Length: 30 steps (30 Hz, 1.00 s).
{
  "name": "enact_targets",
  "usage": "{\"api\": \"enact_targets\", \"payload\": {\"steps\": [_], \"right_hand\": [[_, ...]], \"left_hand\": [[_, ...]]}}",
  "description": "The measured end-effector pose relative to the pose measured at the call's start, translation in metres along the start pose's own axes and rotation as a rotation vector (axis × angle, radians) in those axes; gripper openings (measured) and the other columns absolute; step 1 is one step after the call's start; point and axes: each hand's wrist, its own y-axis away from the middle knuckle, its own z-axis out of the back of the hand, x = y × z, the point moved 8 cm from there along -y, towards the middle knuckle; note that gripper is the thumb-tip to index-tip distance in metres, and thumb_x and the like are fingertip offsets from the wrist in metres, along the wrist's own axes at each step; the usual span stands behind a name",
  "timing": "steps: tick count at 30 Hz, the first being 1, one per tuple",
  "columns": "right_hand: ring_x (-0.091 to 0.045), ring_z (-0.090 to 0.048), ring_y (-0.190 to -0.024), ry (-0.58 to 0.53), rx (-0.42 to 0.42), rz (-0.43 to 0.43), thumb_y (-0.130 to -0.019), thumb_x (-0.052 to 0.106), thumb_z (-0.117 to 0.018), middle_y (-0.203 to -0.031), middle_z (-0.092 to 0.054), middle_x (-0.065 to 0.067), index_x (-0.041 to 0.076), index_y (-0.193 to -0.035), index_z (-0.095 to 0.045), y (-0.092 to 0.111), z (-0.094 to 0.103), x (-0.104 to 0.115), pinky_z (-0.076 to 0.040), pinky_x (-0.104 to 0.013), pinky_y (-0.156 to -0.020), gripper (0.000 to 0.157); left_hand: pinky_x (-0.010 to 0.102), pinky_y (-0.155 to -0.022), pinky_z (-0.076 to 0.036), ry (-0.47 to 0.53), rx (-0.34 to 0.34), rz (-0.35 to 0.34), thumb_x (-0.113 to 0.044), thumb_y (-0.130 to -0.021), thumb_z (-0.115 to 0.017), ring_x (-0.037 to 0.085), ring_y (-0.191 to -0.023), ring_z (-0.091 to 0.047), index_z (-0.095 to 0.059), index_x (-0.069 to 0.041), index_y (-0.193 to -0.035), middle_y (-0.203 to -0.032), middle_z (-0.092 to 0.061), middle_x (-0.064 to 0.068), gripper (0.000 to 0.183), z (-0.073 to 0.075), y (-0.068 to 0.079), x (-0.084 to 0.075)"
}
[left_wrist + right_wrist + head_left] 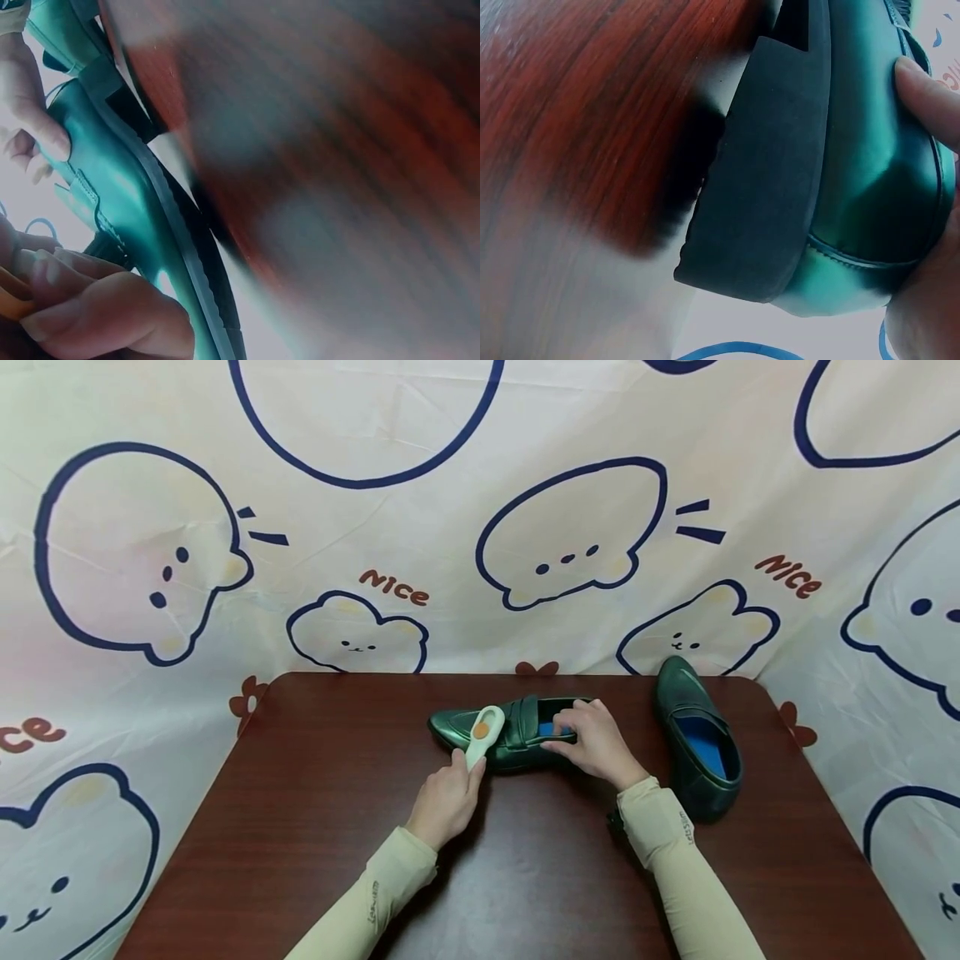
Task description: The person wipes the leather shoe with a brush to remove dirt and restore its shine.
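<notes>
A dark green loafer [517,756] with a blue insole lies sideways at the back middle of the table, toe to the left. My right hand [596,739] grips its heel end, fingers reaching into the opening and thumb on the near side. In the right wrist view the thumb presses the green upper [870,172] above a thick black heel [754,180]. My left hand [447,797] holds a pale green handled tool [485,732] with an orange oval on its rounded head. That head overlaps the loafer's front in the head view; its underside is hidden.
A matching green loafer [712,789] stands at the right, its toe pointing to the back edge. The brown table [315,827] is bordered by a white cartoon-print cloth [450,535] behind and at both sides.
</notes>
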Motion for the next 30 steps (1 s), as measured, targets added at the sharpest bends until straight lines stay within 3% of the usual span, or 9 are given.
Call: {"api": "enact_targets", "payload": {"steps": [8,22,30], "right_hand": [[-0.013,-0.042,-0.069,0.043,-0.012,0.015,-0.081,0.03,-0.09,-0.065,-0.053,0.012,0.023,-0.072,-0.061,0.001,0.001,0.001,-0.032,-0.036,-0.078,0.032],[-0.013,-0.042,-0.071,0.055,0.015,-0.007,-0.083,0.03,-0.089,-0.065,-0.052,0.012,0.024,-0.069,-0.058,0.003,-0.002,-0.001,-0.03,-0.035,-0.079,0.035],[-0.013,-0.041,-0.07,0.062,0.004,0.009,-0.082,0.031,-0.09,-0.065,-0.052,0.011,0.024,-0.068,-0.055,0.003,-0.002,0.0,-0.03,-0.035,-0.079,0.038]], "left_hand": [[0.042,-0.053,-0.044,-0.05,-0.003,0.017,-0.041,-0.111,-0.043,0.03,-0.054,-0.056,-0.048,-0.003,-0.099,-0.063,-0.052,0.009,0.04,0.009,0.001,0.01],[0.043,-0.051,-0.043,-0.088,-0.011,0.093,-0.042,-0.11,-0.046,0.03,-0.053,-0.054,-0.047,-0.003,-0.097,-0.063,-0.051,0.01,0.041,0.024,0.003,0.038],[0.041,-0.052,-0.041,-0.082,0.004,0.172,-0.045,-0.112,-0.04,0.028,-0.054,-0.054,-0.047,-0.001,-0.099,-0.065,-0.051,0.011,0.046,0.037,0.01,0.063]]}}
